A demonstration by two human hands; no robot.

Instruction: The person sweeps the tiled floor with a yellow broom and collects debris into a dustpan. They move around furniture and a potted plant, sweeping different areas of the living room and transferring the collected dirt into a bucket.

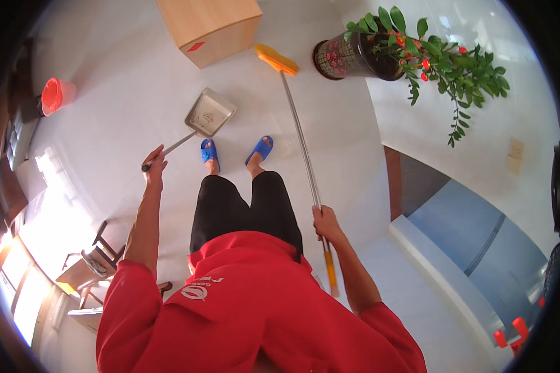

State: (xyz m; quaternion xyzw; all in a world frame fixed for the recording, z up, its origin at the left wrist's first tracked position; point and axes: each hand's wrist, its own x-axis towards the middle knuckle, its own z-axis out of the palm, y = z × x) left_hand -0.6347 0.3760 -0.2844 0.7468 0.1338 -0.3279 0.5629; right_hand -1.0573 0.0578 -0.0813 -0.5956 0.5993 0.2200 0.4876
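My left hand (155, 164) grips the dark end of the handle of a long-handled metal dustpan (217, 106). Some small debris lies in the pan, which is on the pale floor just ahead of my blue slippers. On the other side, my right hand (325, 223) is closed around the metal pole of a broom (298, 126) with a yellow grip at its near end. The broom's orange-yellow head (276, 59) is on the floor between a wooden cabinet and a plant pot, close to the cabinet's corner.
Ahead stands a light wooden cabinet (219, 28). A dark patterned pot (340, 57) holds a leafy plant (448, 65) at the right. A red bin (58, 95) is at the far left, a wooden chair (86, 270) at the lower left. A raised step edge (443, 275) runs along the right.
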